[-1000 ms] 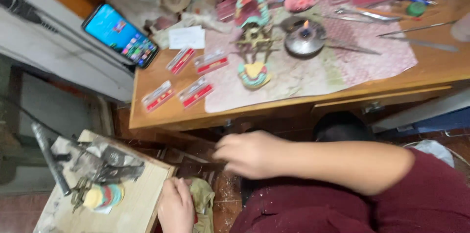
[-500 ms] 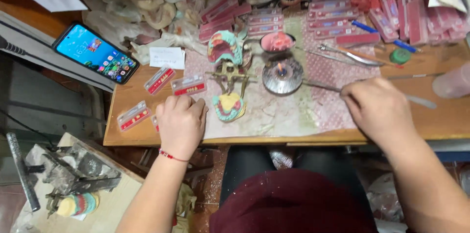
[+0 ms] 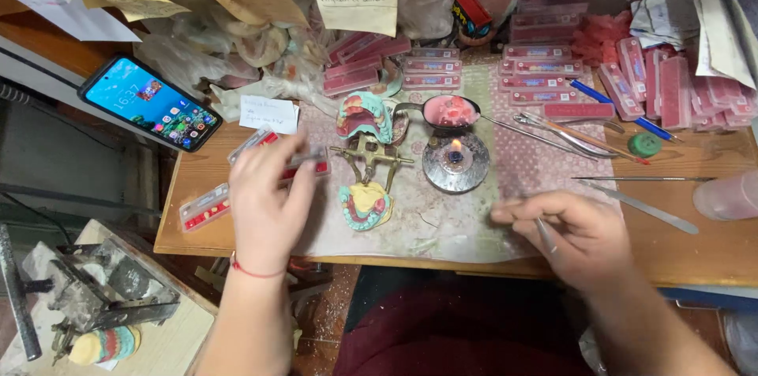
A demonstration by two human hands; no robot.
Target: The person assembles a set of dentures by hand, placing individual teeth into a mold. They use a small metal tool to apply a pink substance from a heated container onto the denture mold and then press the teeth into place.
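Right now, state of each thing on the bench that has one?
Burner: lit, small flame showing.
Phone: screen on, lying flat.
Articulator: swung open, both denture models face up.
Spoon: holds pink wax.
Left hand: fingers closed on a clear tooth card.
Right hand: gripping a thin metal tool.

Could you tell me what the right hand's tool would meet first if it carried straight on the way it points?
Probably the dental model: the right hand points left, though depth is unclear.
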